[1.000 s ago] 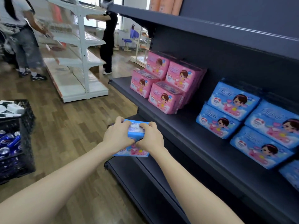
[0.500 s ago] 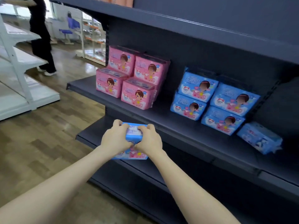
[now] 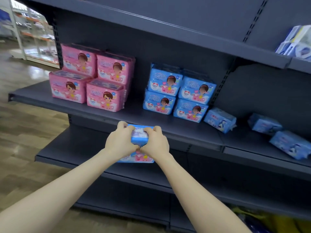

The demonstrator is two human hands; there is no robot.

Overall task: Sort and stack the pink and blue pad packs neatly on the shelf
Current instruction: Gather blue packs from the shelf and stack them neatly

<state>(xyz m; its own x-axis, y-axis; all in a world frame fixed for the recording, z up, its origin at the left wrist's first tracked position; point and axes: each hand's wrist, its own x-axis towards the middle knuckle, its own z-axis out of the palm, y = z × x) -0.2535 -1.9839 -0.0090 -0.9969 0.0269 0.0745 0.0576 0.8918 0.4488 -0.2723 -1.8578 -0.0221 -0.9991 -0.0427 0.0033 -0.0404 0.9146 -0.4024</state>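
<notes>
My left forearm (image 3: pixel 64 185) and right forearm (image 3: pixel 190 187): bare, extended forward, converging. Left hand (image 3: pixel 120 142) and right hand (image 3: pixel 155 142): side by side, thumbs touching, fingers curled over the top edge of one blue pack (image 3: pixel 139 134).

The print on the pink packs (image 3: pixel 104 98) and blue packs (image 3: pixel 191 110) is too blurred to read.
</notes>
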